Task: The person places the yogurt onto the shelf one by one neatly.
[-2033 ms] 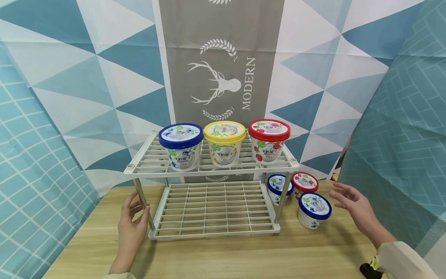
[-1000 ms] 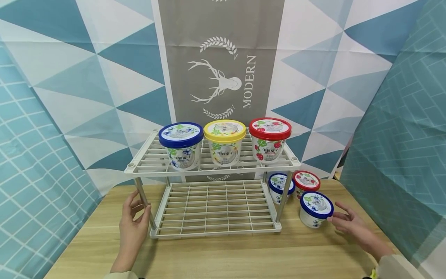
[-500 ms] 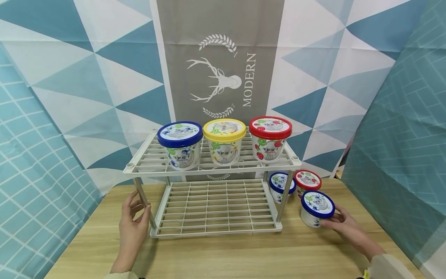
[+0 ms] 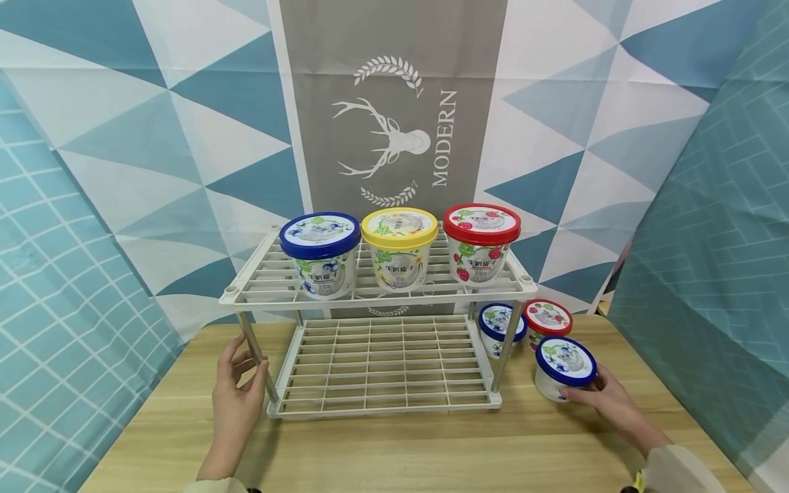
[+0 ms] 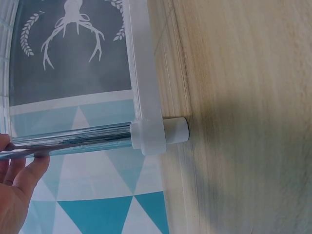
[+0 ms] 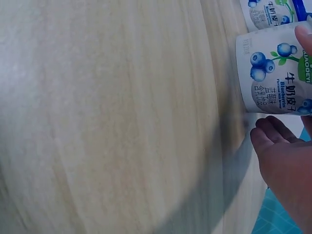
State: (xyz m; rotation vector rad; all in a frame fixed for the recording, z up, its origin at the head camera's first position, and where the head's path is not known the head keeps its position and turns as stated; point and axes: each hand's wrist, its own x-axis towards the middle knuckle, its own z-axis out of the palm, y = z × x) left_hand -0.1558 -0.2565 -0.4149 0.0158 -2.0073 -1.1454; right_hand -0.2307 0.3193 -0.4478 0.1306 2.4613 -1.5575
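Observation:
My left hand (image 4: 237, 404) grips the front left metal post (image 4: 249, 337) of a white two-tier rack (image 4: 382, 412). In the left wrist view, thumb and fingers meet round the shiny post (image 5: 87, 138). At the right, my right hand (image 4: 613, 407) holds a small blue-lidded blueberry tub (image 4: 566, 360) by its side. The right wrist view has the thumb across the printed wall of this tub (image 6: 265, 73), the other fingers partly hidden around it. Another blue-lidded tub (image 4: 502, 322) and a red-lidded tub (image 4: 547, 317) stand just behind it on the table.
Three larger tubs stand in a row on the rack's top shelf: blue-lidded (image 4: 320, 255), yellow-lidded (image 4: 399, 250) and red-lidded (image 4: 482, 243). The lower shelf is a bare grid. Below lies a wooden table (image 4: 394, 459), with patterned cloth (image 4: 240, 137) behind and at the sides.
My right hand has moved left from beside the front blue-lidded tub and taken hold of it. My left hand stays on the post. The view has shifted slightly.

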